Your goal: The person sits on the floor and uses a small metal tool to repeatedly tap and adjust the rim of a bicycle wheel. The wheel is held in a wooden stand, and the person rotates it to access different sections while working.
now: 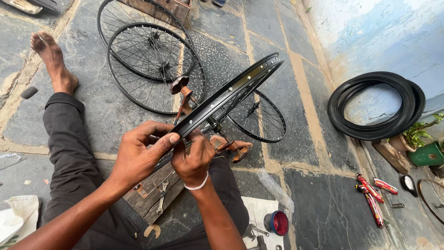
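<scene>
Both forearms reach forward from the lower edge, wrists close together in front of the chest. The left hand [141, 150] curls, its thumb pressed flat along the top and its fingers wrapped beneath. The right hand [193, 159], a white band at its wrist, pinches tight just beside it.

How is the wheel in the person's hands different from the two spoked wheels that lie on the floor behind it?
The held wheel stands on edge in a rusty stand; the two floor wheels lie flat on the stone floor, overlapping. The left hand and right hand grip the held wheel's rim; nothing touches the floor wheels. All have black rims, thin spokes and no tyre.
</scene>
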